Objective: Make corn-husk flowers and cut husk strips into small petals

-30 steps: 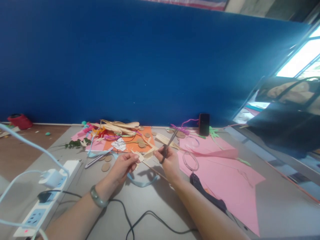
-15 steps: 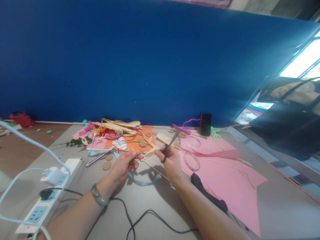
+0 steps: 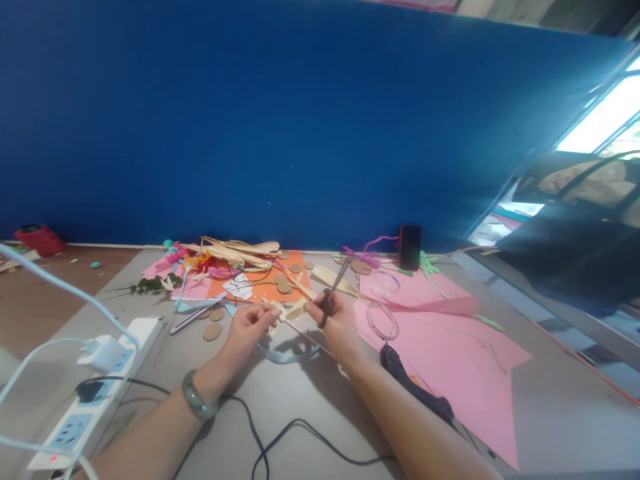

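My left hand pinches one end of a pale straw strip held just above the grey table. My right hand grips the strip's other end and also holds dark scissors whose blades point up and away. A thin stick runs under both hands. A light blue ribbon loops on the table below them.
A white power strip with plugs lies at the left, black cables in front. A black glue gun rests on pink paper by a clear tape ring. Orange paper, straw, cardboard discs and a dark phone lie beyond.
Both hands stayed together on the strip and shifted only slightly; the scissors tilted a little more upright.
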`<state>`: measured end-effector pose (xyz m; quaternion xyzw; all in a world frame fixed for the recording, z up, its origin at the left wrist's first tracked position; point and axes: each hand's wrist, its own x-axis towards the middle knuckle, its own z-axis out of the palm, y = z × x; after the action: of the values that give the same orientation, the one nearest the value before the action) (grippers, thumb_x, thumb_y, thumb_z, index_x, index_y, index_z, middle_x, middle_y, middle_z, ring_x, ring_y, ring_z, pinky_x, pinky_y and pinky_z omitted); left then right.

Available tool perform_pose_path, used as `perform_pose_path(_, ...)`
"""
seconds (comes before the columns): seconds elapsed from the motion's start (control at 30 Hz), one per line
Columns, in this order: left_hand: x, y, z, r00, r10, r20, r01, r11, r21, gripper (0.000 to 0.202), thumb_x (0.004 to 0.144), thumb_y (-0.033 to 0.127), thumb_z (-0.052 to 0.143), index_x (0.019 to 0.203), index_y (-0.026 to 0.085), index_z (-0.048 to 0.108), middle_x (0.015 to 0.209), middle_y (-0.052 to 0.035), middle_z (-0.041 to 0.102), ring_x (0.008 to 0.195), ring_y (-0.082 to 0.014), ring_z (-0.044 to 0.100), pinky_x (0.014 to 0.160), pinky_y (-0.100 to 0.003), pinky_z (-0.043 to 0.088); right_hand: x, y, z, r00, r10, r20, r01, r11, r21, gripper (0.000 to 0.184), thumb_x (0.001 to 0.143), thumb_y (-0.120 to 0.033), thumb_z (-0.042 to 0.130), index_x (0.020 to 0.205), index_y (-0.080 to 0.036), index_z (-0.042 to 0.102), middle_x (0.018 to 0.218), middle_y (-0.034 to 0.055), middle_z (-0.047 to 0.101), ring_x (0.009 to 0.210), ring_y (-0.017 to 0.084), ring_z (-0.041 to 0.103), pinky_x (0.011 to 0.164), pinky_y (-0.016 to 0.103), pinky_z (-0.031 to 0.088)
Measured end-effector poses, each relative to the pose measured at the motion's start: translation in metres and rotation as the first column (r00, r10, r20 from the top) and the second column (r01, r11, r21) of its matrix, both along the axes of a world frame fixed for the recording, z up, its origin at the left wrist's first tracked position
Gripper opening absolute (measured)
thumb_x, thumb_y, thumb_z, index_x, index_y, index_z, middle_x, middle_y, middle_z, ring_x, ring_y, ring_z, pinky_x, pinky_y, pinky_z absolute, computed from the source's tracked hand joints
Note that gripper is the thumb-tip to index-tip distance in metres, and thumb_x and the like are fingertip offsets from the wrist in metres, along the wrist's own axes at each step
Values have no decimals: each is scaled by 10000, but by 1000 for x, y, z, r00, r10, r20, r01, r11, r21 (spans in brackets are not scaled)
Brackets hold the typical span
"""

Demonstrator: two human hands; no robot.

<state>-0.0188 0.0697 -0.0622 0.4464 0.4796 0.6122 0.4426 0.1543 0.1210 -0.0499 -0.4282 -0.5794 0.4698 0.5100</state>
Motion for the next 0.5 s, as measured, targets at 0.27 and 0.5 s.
perform_pose_path(0.27,3,2,-16,959,-243,-145,224,965,-132,264,631,368,768,584,138,646,490,34,472,457,-81,385,450,-223,246,-7,-12,-2,987,146,68,-147,989,16,251,640,-312,750,723,-203,540,673,-13,577,601,138,523,548,249,424)
perform_pose_path(0.5,4,-12,-4,886,-447,126,464,841,-280,280,680,357,734,558,133,618,482,30,436,453,-79,352,442,-237,220,-6,-12,-1,989,144,36,-144,989,15,240,654,-313,739,731,-201,541,658,-21,562,588,129,506,550,249,408)
